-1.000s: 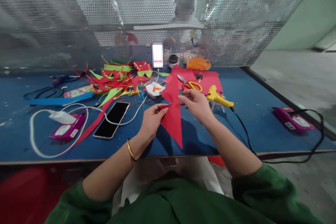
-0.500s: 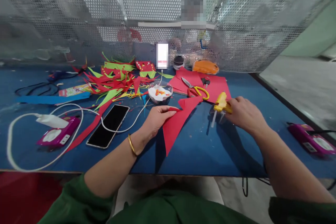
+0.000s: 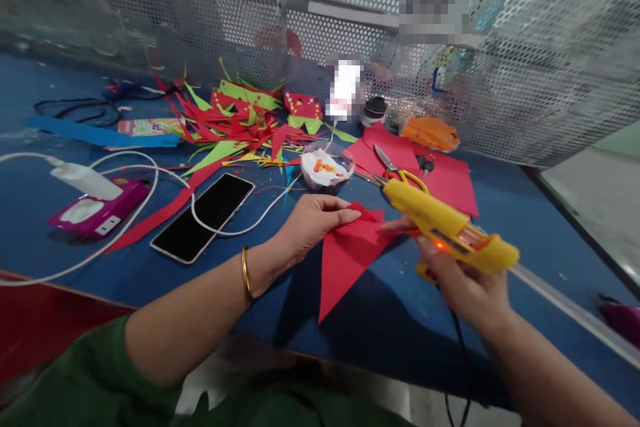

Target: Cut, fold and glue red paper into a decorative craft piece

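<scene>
A folded red paper piece [image 3: 350, 253] hangs point-down from the pinched fingers of my left hand [image 3: 313, 223]. In my right hand [image 3: 463, 283] is a yellow glue gun [image 3: 440, 217] with a small red light glowing; its nozzle end lies above the scissors [image 3: 385, 157]. One finger of my right hand reaches to the right edge of the red paper. Behind, a clear bowl [image 3: 309, 177] holds white tissue with orange bits. Flat red sheets [image 3: 447, 181] lie beyond the gun.
A black-screened phone [image 3: 203, 217] and a magenta power strip [image 3: 103, 210] with a white cable lie left. Paper strips [image 3: 240, 127] heap at the back, beside a lit phone [image 3: 344, 90]. An orange item [image 3: 430, 133] and a mesh screen [image 3: 340, 27] stand behind. A black cord dangles from the gun.
My right hand has lifted the glue gun, turned it and brought it left, close to the red paper. My left hand still pinches the paper. The view has shifted and tilted.
</scene>
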Tool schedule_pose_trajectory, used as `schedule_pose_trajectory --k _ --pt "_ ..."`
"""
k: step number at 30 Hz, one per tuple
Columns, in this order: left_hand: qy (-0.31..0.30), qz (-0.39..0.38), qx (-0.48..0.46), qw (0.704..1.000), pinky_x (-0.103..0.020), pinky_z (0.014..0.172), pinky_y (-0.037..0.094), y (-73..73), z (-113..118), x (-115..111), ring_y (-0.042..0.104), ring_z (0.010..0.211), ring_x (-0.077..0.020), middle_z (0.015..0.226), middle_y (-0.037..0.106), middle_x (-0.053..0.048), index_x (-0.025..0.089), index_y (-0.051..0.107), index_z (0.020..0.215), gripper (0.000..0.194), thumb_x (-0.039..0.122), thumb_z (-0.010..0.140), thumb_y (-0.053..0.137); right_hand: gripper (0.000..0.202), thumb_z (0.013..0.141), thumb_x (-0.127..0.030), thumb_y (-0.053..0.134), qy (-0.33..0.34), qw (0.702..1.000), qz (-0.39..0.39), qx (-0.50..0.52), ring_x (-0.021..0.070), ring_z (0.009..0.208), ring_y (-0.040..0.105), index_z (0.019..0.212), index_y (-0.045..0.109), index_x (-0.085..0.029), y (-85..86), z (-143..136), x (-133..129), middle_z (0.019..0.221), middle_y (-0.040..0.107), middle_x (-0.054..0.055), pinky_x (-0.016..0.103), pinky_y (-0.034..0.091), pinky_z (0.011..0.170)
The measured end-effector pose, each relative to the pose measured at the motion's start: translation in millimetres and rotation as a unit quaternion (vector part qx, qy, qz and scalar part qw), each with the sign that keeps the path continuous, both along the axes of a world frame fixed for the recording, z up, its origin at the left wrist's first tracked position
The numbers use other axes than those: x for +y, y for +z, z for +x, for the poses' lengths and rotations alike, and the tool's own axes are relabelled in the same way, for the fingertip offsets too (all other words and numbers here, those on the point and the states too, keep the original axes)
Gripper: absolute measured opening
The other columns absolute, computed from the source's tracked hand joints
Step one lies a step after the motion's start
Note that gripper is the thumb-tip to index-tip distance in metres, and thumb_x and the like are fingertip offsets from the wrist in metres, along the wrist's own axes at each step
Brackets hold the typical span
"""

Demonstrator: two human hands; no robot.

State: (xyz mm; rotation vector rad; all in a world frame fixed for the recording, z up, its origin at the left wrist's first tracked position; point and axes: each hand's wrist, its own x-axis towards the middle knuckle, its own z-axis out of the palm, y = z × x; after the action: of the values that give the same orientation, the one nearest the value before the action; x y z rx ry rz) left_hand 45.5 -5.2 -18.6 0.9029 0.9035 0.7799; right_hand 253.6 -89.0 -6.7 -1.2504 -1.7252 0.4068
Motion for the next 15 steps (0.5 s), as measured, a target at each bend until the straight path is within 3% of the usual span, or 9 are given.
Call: schedule_pose_trajectory --k 3,6,15 --pt "0.001 -0.001 -0.007 1.0 -0.02 0.061 0.05 0.4 0 1 0.065 0.06 -0.0094 0.07 0.075 -0.001 0.015 0.079 0.077 0.005 0.02 0.075 0.08 0.02 0.097 -0.029 0.055 0.006 0.999 0.014 -0.052 0.0238 0.1 0.07 0.113 0.067 -0.026 -16.9 -2 0 0.107 0.073 0.006 0.041 0.056 0.091" --pt "0.006 0.006 0.007 1.0 -0.021 0.067 0.051 1.4 1 3 0.068 0.067 -0.0108 0.08 0.079 -0.003 0.016 0.081 0.085 0.009 0.017 0.078 0.076 0.017 0.094 -0.026 0.057 -0.014 0.992 0.048 -0.117 0.0235 0.093 0.069 0.11 0.064 -0.025 -25.2 4 -1 0.101 0.071 0.005 0.038 0.056 0.079" --pt "0.016 0.015 0.03 0.999 -0.022 0.065 0.051 -2.2 2 1 0.067 0.065 -0.012 0.081 0.078 -0.005 0.016 0.081 0.085 0.009 0.018 0.078 0.075 0.008 0.092 -0.023 0.058 0.019 0.968 0.124 -0.217 0.0203 0.072 0.066 0.099 0.056 -0.024 -13.6 -4 3 0.081 0.069 0.003 0.035 0.051 0.07"
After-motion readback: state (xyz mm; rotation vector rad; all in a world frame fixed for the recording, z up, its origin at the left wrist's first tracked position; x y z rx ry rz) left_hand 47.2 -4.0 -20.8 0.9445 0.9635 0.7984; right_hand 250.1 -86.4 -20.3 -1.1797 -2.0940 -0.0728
